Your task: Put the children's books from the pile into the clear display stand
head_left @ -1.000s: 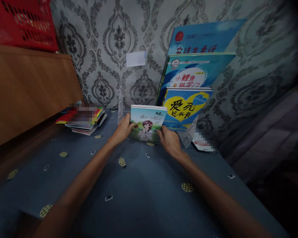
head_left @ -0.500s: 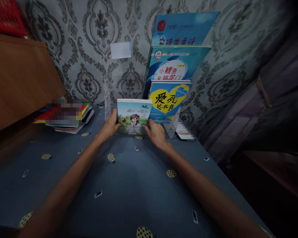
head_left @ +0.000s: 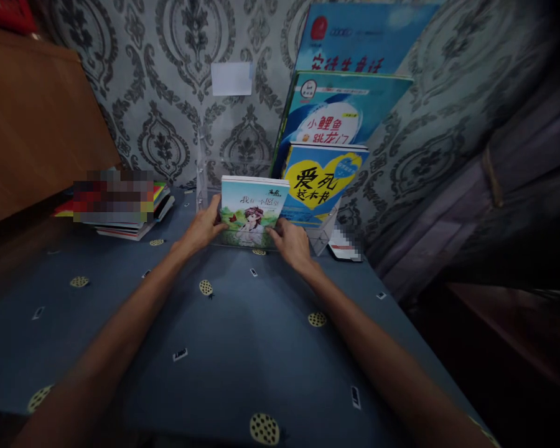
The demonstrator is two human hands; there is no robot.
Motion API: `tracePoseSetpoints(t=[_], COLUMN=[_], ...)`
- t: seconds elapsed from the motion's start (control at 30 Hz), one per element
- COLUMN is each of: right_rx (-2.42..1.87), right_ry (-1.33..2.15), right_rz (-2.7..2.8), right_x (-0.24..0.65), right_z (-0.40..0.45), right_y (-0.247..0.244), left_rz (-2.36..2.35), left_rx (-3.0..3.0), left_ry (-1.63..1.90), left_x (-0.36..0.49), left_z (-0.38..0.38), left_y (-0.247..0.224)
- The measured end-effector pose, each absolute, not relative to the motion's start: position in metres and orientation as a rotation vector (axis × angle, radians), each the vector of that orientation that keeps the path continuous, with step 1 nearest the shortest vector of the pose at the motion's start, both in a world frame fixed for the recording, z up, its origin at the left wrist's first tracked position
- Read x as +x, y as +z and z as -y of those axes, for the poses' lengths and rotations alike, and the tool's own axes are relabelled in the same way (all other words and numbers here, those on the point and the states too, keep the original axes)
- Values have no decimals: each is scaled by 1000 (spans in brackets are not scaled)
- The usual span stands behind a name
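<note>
A small book with a green and light-blue cover (head_left: 252, 214) stands upright in the front left part of a clear rack (head_left: 321, 241). My left hand (head_left: 203, 225) grips its left edge, and my right hand (head_left: 290, 241) has its lower right edge between thumb and fingers. To the right, a blue book with a yellow heart (head_left: 310, 186) leans in the same rack. Behind it rise a teal book (head_left: 345, 102) and a taller blue book (head_left: 378, 31). The fingers behind the small book are hidden.
A stack of books (head_left: 126, 227) lies at the back left, beside a wooden panel (head_left: 32, 118). Another small item (head_left: 345, 249), partly blurred out, is right of the rack. A patterned cloth covers the table (head_left: 233, 336); patterned wallpaper stands behind, a dark curtain at right.
The view has shifted slightly, so the books at right look a little higher and farther right. Both hands remain on the small book, which has barely moved against the rack.
</note>
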State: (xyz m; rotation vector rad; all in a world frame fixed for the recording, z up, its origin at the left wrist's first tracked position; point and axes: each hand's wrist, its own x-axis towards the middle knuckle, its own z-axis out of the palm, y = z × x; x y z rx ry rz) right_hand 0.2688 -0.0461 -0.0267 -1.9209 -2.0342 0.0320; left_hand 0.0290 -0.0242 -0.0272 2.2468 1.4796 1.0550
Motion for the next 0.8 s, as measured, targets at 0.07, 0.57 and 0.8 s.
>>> tracePoseSetpoints(t=[0.07,0.57,0.8], right_rx=[-1902,-1822,-1747], right_ry=[40,89,142], right_rz=[2033,2010,1998], right_x=[270,273,275], right_z=[45,45,42], right_y=[-29,-32,-34], left_rz=[-1487,-1396,-1303], left_rx=[2253,2240,2210], left_ry=[1060,1069,1105], left_x=[28,23,23], left_z=[24,23,24], left_y=[-28,-28,-23])
